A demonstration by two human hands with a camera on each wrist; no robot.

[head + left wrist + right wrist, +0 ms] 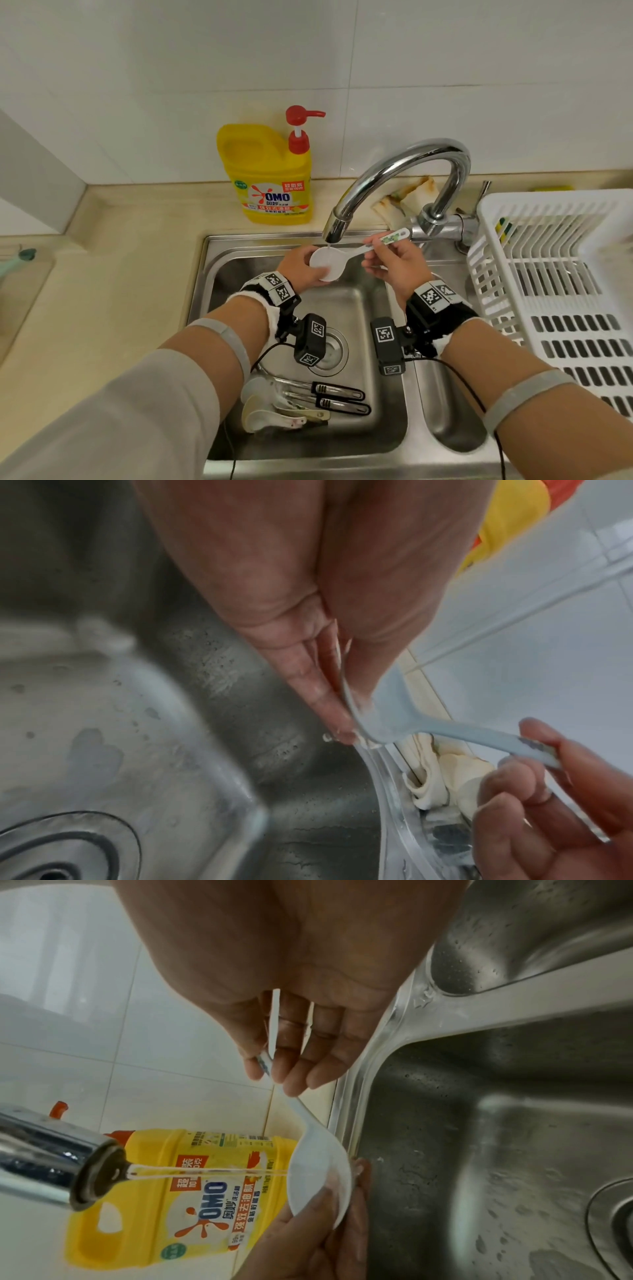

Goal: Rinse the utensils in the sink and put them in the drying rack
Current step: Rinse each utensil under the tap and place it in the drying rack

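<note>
A beige bench (pixel 113 274) under white wall tiles carries a steel sink (pixel 376 342). Over the sink, the fingers (pixel 375 245) of the right hand (pixel 394 263) pinch the patterned handle of a white spoon (pixel 342 255). The left hand (pixel 301 263) holds the bowl of this spoon from below, with its fingers (pixel 322 696) under the bowl and its thumb on the rim. A thin stream of water from the chrome faucet (pixel 394 171) falls into the bowl. More utensils (pixel 301 404) lie on the sink floor, near the drain (pixel 330 349). A white drying rack (pixel 565 274) stands just beside the sink on the right. A yellow detergent bottle (pixel 267 174) stands behind the sink.
</note>
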